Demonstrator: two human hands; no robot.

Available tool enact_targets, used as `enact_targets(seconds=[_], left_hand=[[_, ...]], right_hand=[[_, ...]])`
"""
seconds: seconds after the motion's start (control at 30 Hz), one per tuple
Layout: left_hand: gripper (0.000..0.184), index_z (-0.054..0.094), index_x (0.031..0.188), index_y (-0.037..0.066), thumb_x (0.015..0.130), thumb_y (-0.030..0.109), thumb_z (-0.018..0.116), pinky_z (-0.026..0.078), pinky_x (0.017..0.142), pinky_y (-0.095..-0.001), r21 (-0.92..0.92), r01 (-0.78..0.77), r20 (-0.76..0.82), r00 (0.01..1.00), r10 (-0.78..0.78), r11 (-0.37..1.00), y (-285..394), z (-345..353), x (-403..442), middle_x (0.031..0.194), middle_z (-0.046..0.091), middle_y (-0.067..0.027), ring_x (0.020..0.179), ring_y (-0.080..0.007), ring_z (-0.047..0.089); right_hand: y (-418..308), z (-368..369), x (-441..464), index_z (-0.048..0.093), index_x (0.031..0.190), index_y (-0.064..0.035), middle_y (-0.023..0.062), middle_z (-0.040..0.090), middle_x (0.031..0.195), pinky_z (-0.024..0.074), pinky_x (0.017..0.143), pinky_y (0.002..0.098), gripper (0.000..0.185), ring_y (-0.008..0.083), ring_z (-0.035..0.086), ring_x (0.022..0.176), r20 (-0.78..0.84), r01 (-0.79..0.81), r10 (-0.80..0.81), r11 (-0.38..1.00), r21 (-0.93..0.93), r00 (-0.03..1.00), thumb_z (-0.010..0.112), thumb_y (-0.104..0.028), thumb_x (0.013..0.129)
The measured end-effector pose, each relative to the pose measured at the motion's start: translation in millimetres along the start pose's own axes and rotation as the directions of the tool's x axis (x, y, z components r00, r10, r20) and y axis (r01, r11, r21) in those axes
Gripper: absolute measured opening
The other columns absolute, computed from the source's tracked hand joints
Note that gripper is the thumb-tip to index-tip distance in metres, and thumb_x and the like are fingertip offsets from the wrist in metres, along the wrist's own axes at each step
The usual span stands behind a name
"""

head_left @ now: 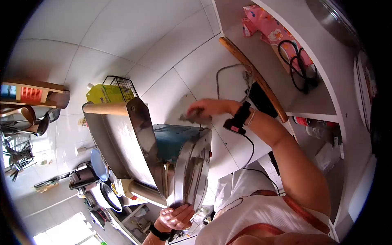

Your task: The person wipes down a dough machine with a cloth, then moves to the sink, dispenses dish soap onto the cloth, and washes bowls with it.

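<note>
While the left grip (177,217) is closed on the near rim of a round, silver metal piece (188,175), the right grip (208,108), beyond it, clasps a grey-brown object (191,119), blurred and partly finger-hidden.

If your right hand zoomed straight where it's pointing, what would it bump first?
The right hand would probably bump the metal frame with wooden bars, or the tiled wall; depth is unclear.

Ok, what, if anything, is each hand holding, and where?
Left hand: the round metal object, by its rim nearest the body. Right hand: blurred; a greyish item is at its fingers, but any hold cannot be told.
</note>
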State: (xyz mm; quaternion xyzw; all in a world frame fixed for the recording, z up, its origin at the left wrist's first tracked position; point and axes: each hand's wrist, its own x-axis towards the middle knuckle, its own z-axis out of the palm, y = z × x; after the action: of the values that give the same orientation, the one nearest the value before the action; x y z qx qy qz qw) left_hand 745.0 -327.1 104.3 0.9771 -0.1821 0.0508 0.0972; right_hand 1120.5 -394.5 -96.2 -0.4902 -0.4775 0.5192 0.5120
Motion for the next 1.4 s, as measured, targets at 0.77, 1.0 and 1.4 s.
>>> enact_targets(seconds=[0.77, 1.0, 1.4], left_hand=[[0.037, 0.064, 0.100, 0.011, 0.068, 0.012, 0.045, 0.041, 0.093, -0.0357, -0.016, -0.003, -0.158, 0.987, 0.001, 1.000, -2.1, 9.7, 10.1, 0.108, 0.062, -0.0034, 0.105, -0.0185, 0.057], [0.050, 0.059, 0.109, 0.002, 0.060, 0.007, 0.050, 0.042, 0.091, -0.0412, -0.055, -0.019, -0.196, 0.980, 0.008, 0.998, 3.7, -0.8, 20.8, 0.114, 0.059, -0.0115, 0.104, -0.0269, 0.057], [0.048, 0.056, 0.111, 0.000, 0.063, 0.004, 0.052, 0.038, 0.098, -0.0442, 0.016, -0.011, -0.342, 0.940, 0.016, 1.000, 21.1, 5.6, 12.9, 0.116, 0.055, -0.0122, 0.111, -0.0283, 0.051]], right_hand=[[-49.8, 75.8, -116.3, 0.063, 0.077, -0.0038, 0.0158, 0.065, 0.073, 0.0497, 0.065, 0.0429, 0.014, 0.0355, 0.063, 0.064, -0.353, -0.437, 0.258, 0.564, -0.700, 0.899, 0.055, -0.015, 0.076], [-97.2, 121.9, -180.6, 0.061, 0.071, -0.0052, 0.0129, 0.063, 0.067, 0.0435, 0.061, 0.0456, 0.010, 0.0315, 0.063, 0.062, -0.441, -0.426, -0.064, 0.164, -0.890, 0.895, 0.053, -0.011, 0.072], [-139.7, 186.8, -231.2, 0.057, 0.082, 0.0031, 0.0241, 0.062, 0.079, 0.0460, 0.066, 0.0460, 0.029, 0.0402, 0.060, 0.073, -0.607, -0.575, 0.100, 0.471, -0.669, 0.788, 0.052, -0.026, 0.084]])
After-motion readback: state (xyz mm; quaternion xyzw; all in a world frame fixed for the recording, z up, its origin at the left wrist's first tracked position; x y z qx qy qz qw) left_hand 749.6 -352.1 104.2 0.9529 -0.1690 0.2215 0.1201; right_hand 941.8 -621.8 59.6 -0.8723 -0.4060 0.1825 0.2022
